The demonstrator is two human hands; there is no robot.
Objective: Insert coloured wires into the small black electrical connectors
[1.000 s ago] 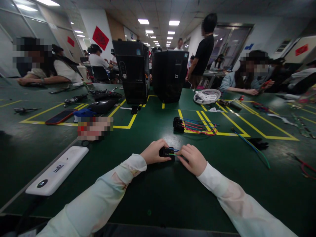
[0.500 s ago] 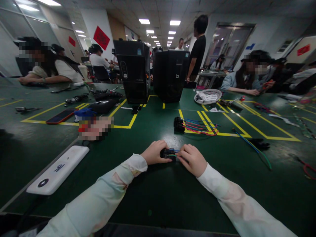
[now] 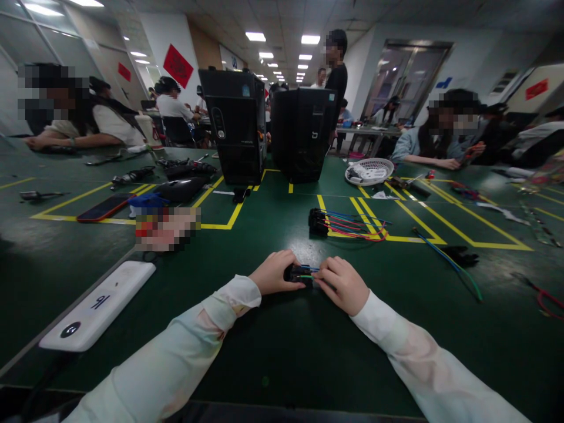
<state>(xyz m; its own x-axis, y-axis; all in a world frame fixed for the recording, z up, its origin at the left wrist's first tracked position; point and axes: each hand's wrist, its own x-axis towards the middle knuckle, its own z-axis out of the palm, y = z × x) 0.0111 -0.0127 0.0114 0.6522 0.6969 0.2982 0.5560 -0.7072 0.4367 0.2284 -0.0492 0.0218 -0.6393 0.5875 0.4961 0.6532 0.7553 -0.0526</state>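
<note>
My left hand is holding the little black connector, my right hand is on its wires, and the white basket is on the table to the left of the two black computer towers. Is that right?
Not quite: the head view shows the white basket to the right of the two black computer towers.

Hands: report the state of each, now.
Left hand: closed, gripping the black connector.
Right hand: fingers pinched at the wires leading from it; exact grip cannot be told.
</note>
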